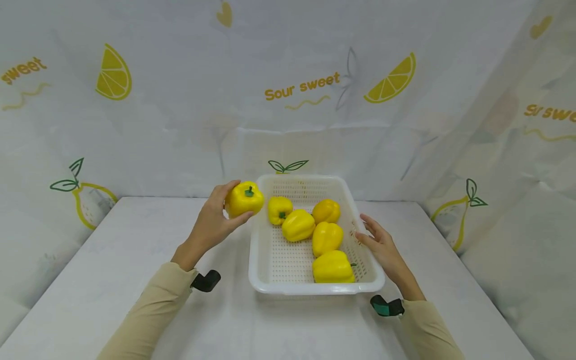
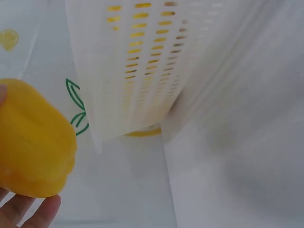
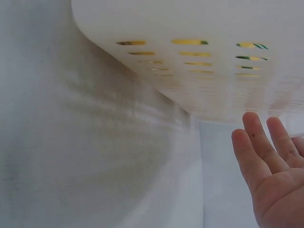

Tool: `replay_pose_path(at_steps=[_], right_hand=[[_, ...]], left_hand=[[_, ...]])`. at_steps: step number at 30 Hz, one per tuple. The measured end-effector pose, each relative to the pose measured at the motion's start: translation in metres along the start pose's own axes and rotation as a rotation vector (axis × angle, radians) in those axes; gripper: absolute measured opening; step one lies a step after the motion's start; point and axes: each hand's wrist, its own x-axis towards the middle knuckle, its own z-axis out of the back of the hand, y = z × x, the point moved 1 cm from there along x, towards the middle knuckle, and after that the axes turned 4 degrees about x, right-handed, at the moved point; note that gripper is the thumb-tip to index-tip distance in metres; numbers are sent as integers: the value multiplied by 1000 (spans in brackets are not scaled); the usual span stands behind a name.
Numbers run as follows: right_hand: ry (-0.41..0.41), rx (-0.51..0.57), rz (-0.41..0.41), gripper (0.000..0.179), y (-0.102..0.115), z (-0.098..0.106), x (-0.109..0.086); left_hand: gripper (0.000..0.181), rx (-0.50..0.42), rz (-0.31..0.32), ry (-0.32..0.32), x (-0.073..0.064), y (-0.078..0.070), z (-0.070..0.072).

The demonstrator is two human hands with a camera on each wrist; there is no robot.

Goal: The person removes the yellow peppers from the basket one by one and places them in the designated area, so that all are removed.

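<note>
In the head view my left hand (image 1: 215, 220) holds a yellow bell pepper (image 1: 243, 201) with a green stem, thumb below and fingers behind it. It is raised beside the basket's left rim. The left wrist view shows the same pepper (image 2: 33, 140) with fingertips (image 2: 47, 209) under it. A white perforated plastic basket (image 1: 274, 288) stands in the middle with several yellow peppers inside, among them one (image 1: 333, 267) at its near right corner. My right hand (image 1: 384, 250) is at the basket's right rim, its fingers (image 3: 254, 154) extended and spread along the outer wall (image 3: 190, 19).
The basket rests on a white-covered table (image 1: 216, 320). A white cloth backdrop (image 1: 189, 110) printed with lemons and lettering hangs behind the table and down both sides. Black wrist mounts (image 1: 206, 281) sit at both sleeves, low beside the basket's near end.
</note>
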Motion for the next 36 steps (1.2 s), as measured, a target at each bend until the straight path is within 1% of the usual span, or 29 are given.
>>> replay_pose_path(at_steps=[3,11,23,29,32,36], right_hand=[[0,0,1,70,-1,0,0],[6,7,3,70,0,0,0],[-1,-25,12,68,1,0,0],[-9,-32,22,67,2,0,0],[-6,-28,20,67,2,0,0],[-7,-21,14,67,2,0,0]], left_hand=[[77,21,2,4,-1,5,2],[76,73,38,37,-1,18,5],[75,103,82,81,1,36,4],[73,122,86,102,3,44,2],[73,130,105,126,4,49,0],[74,130,149,160,5,56,-3]])
